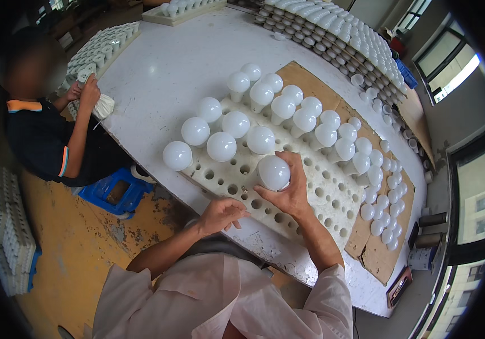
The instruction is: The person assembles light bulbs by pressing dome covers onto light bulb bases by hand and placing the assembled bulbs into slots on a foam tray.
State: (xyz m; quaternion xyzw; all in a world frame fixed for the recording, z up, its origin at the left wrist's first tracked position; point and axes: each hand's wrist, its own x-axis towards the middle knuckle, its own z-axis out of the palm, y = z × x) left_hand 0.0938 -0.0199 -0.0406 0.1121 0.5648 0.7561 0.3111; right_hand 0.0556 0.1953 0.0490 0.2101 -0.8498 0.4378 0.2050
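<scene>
A round white light bulb (274, 172) is in my right hand (294, 195), with thumb and fingers wrapped round its sides. It is over the near part of a white foam tray (324, 217) that has rows of round holes; whether its base sits in a hole is hidden. Several more white bulbs (221, 147) stand upright in the tray's left end and along its far side. My left hand (224, 216) is at the tray's near edge, left of the held bulb, its fingers loosely stretched out and holding nothing.
Brown cardboard (361, 240) lies under loose white bulb covers (386, 217) at the right. Stacked trays of white parts (333, 34) line the table's far edge. At the left, a person (44, 135) handles white parts beside a blue stool (115, 192) and a filled tray (104, 48).
</scene>
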